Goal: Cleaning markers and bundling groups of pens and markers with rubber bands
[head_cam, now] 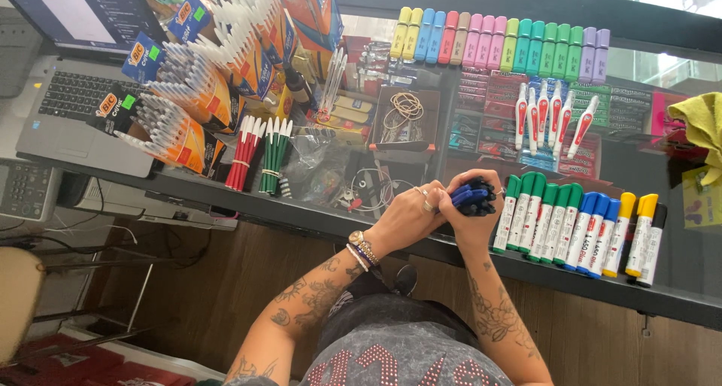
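Two hands meet at the counter [316, 213] edge: left hand [406, 217], fingers curled, touches a bundle of blue markers [470, 196], which the right hand [472, 209] wraps closed. Left of the left hand lie red and green pens [259, 153]; right of the right hand, touching nothing, a row of thick markers [579, 228]; beyond them, pastel highlighters [500, 38]
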